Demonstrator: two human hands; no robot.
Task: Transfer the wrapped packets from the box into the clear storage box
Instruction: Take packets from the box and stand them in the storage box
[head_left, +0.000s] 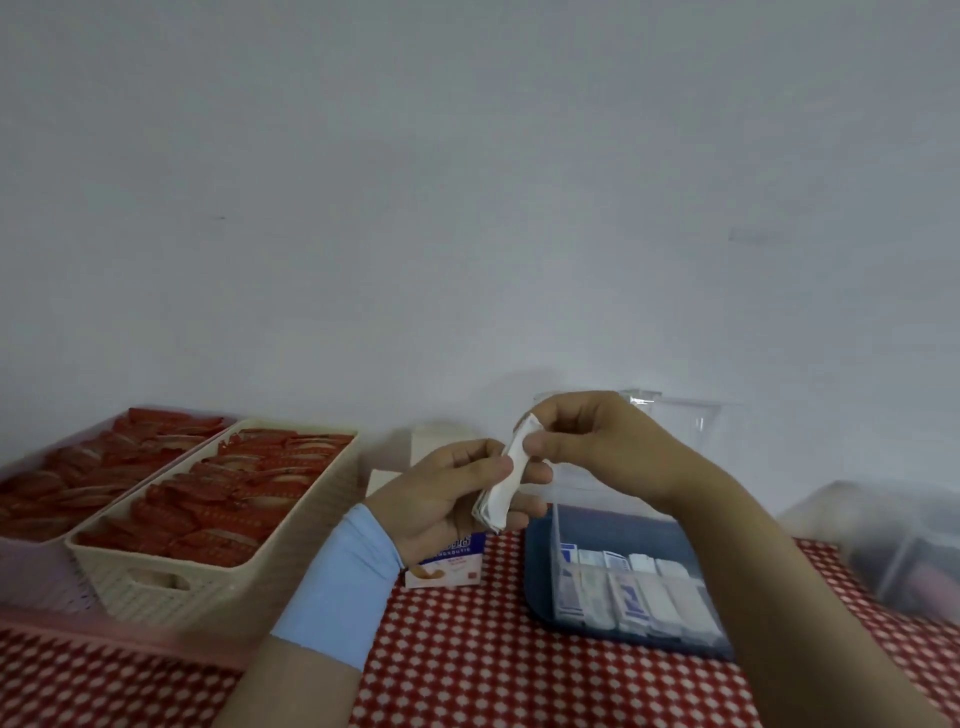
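Above the table, my left hand (457, 493) grips a small stack of white wrapped packets (501, 486) by its lower part. My right hand (587, 441) pinches the top of the same stack between thumb and fingers. Just under my left hand stands the small white-and-blue cardboard box (452, 564), partly hidden by my wrist. To the right sits the clear storage box (623, 587) on a dark blue tray (540, 571). It holds rows of white and blue packets standing side by side.
A cream basket (208, 525) and a pink tray (31, 571), both full of red packets, fill the left side. Two small white boxes (431, 441) stand behind my hands. Clear containers (691, 421) are at the back right and another (898, 545) at far right. A red checked cloth (493, 665) covers the table.
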